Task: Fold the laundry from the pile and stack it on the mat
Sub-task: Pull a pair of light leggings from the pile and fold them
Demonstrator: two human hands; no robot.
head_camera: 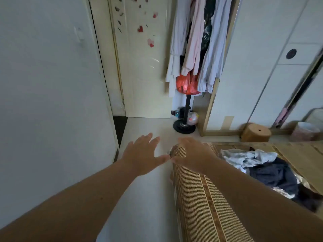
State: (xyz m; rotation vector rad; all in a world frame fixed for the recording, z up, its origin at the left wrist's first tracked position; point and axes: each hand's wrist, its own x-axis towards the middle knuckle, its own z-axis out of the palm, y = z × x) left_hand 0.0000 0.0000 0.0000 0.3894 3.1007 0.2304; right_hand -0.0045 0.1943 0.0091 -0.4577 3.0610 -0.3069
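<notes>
Room first. White wall (49,84) fills my 9 o'clock, pale smooth floor (143,198) runs up the middle, and a white wardrobe (253,67) stands at 2 o'clock. A door (145,67) with heart stickers is at 12, and beside it a coat stand (187,105) hung with limp garments.

Mat (201,198): woven slats, stiff and ribbed, tan with darker bands. It curves down over the bed edge at 5 o'clock and lies flat toward 3.

Laundry pile (262,165): it lies on the flat part of the mat, unfolded. A crumpled pale blue piece is at its far end and dark navy cloth at its near end, all soft and slack. Its long axis runs roughly from 10 to 4 o'clock.

Key relation: the pile lies at about 3 to 4 o'clock from the right hand (194,152), near it. From the left hand (141,154) it is well apart, with the right hand between. I judge the right should reach first and the left cross in after.

Left hand: over bare floor, off the mat, fingers spread wide and holding nothing.

Right hand: over the mat's far corner, fingers straight and holding nothing. Blur there means I cannot tell whether it touches the mat.

The two thumb tips nearly meet.

Nothing is folded or stacked yet, by my reading.
</notes>
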